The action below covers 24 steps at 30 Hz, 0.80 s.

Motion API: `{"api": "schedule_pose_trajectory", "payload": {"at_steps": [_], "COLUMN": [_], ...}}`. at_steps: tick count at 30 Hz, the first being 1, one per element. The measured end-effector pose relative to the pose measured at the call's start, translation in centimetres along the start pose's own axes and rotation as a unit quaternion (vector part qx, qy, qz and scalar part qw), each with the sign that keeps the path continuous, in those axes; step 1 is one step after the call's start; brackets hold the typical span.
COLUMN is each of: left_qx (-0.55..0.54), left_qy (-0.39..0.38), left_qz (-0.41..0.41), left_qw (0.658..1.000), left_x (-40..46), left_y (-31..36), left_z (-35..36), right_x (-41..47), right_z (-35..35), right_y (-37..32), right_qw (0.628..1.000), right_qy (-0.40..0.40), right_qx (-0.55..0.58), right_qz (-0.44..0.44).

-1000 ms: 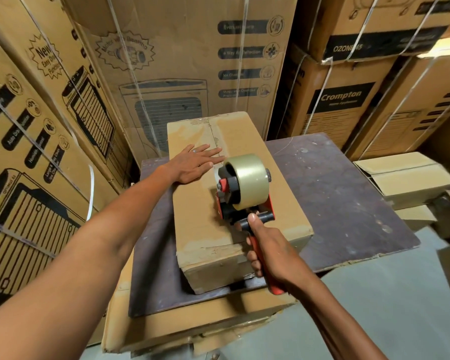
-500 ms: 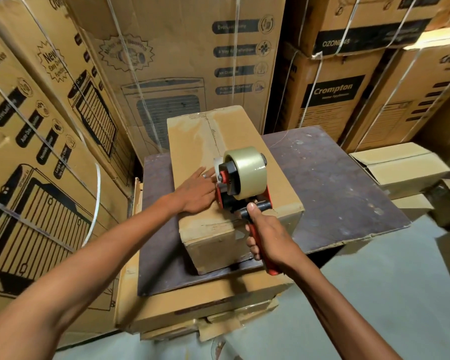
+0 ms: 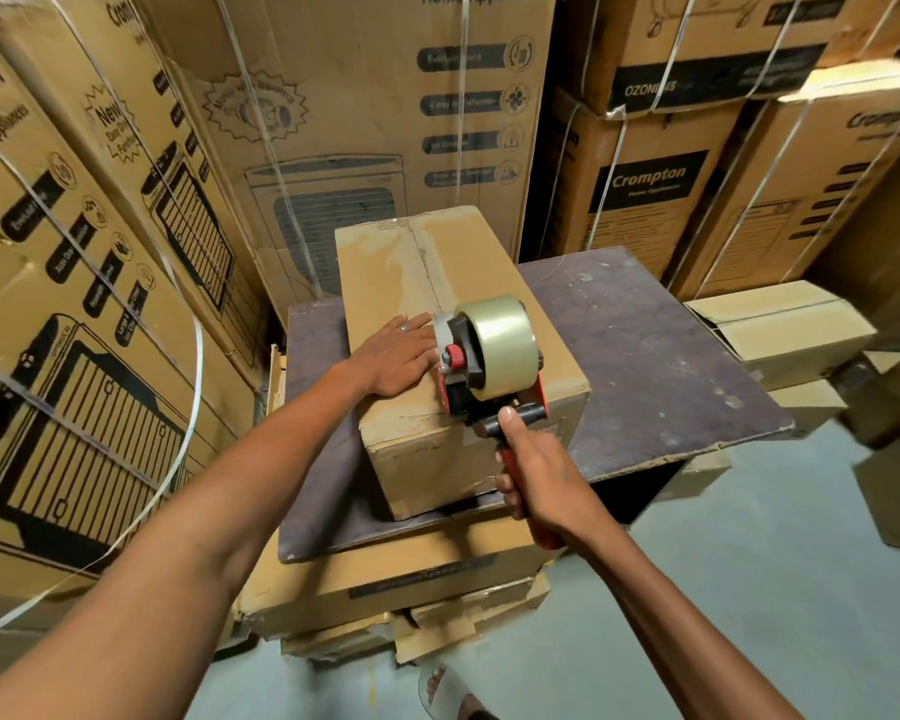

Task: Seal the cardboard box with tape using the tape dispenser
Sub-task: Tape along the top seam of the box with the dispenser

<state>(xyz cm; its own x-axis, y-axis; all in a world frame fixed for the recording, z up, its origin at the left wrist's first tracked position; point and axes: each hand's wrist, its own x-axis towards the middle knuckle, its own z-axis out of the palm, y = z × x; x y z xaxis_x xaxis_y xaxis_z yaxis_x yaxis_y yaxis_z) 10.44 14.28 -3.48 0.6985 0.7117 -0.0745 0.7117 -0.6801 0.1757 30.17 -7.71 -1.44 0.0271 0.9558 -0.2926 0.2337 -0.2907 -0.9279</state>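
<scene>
A long plain cardboard box (image 3: 417,272) lies lengthwise on a dark board (image 3: 645,356). Its top seam runs away from me and carries clear tape along the far stretch. My right hand (image 3: 536,475) is closed on the red handle of the tape dispenser (image 3: 484,356), which sits on the box top near the near end, with a large roll of clear tape on it. My left hand (image 3: 396,356) lies flat on the box top, fingers spread, just left of the dispenser's front. The dispenser hides the seam beneath it.
Tall strapped appliance cartons (image 3: 359,122) wall in the left and back. A smaller open carton (image 3: 780,330) stands to the right. The board rests on stacked flat cartons (image 3: 385,589). Grey floor (image 3: 749,589) lies at the right, and my sandalled foot (image 3: 448,688) shows below.
The dispenser and my right hand have travelled along the box top toward its near end. My left hand slid back along the box with them, staying beside the dispenser.
</scene>
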Motion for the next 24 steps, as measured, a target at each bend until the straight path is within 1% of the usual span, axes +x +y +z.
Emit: {"api": "schedule_pose_trajectory", "payload": {"at_steps": [3,7,11,13,16,18,20,24], "left_qx": [-0.002,0.02,0.036,0.037,0.043,0.066,0.087,0.064], "left_qy": [0.003,0.002,-0.015,-0.024,-0.024,-0.034,-0.031,-0.033], "left_qz": [-0.009,-0.005,-0.029,-0.006,0.025,0.043,0.047,0.033], "left_qw": [1.0,1.0,0.999,0.999,0.998,0.996,0.995,0.997], "left_x": [-0.2,0.1,-0.3,-1.9,-5.1,-6.3,-6.2,-5.3], "left_y": [1.1,0.1,1.5,2.9,4.5,5.0,5.1,5.0], "left_z": [-0.4,0.3,0.7,1.0,1.4,1.7,2.3,2.2], "right_x": [-1.9,-4.6,-5.1,-5.0,-5.2,-5.1,-4.7,-3.7], "right_z": [-0.3,-0.4,-0.9,-1.4,-1.8,-1.8,-2.0,-2.2], "right_y": [-0.4,-0.2,-0.5,-0.6,-0.3,-0.1,0.0,0.1], "right_qw": [1.0,1.0,0.999,0.998,0.999,0.999,0.999,0.997], "right_qy": [-0.006,-0.005,-0.017,-0.025,-0.031,-0.03,-0.026,-0.028], "right_qx": [0.003,0.003,0.01,0.021,0.009,0.017,0.027,0.046], "right_qz": [0.002,0.02,0.036,0.048,0.033,0.032,0.038,0.056]}}
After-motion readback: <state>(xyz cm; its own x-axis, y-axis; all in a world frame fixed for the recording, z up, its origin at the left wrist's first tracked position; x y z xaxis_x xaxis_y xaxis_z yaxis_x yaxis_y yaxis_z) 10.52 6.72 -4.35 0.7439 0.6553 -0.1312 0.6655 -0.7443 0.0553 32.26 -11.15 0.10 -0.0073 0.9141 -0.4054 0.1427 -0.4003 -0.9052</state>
